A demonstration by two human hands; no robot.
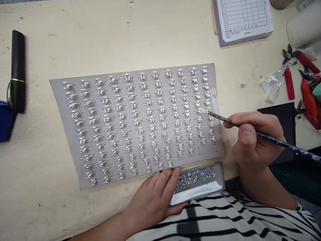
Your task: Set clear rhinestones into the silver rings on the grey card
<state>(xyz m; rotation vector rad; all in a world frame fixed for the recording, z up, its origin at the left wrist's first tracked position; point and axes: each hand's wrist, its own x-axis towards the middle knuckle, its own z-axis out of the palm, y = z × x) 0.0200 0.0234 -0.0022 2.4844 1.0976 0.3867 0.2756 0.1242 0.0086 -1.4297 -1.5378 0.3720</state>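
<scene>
A grey sheet (56, 90) lies on the table with rows of small shiny bear-shaped pieces fixed in it. My right hand (258, 140) pinches a thin dark brush (223, 118), its pale tip over the sheet's right part, near the pieces. At the sheet's lower edge rests my left hand (155, 194), its fingertips on the edge and its thumb below a small metal tray (198, 195). The left fingers lie flat against the tray's left end. Many tiny clear stones (192, 177) sit in that tray.
A pad of printed forms (245, 20) is at the top right. Pliers with red handles (309, 100) and a clear plastic bag (273, 83) lie at the right, above a dark flat object (283, 117). A black pen-like object (18, 67) and a blue item (6, 120) are at the left.
</scene>
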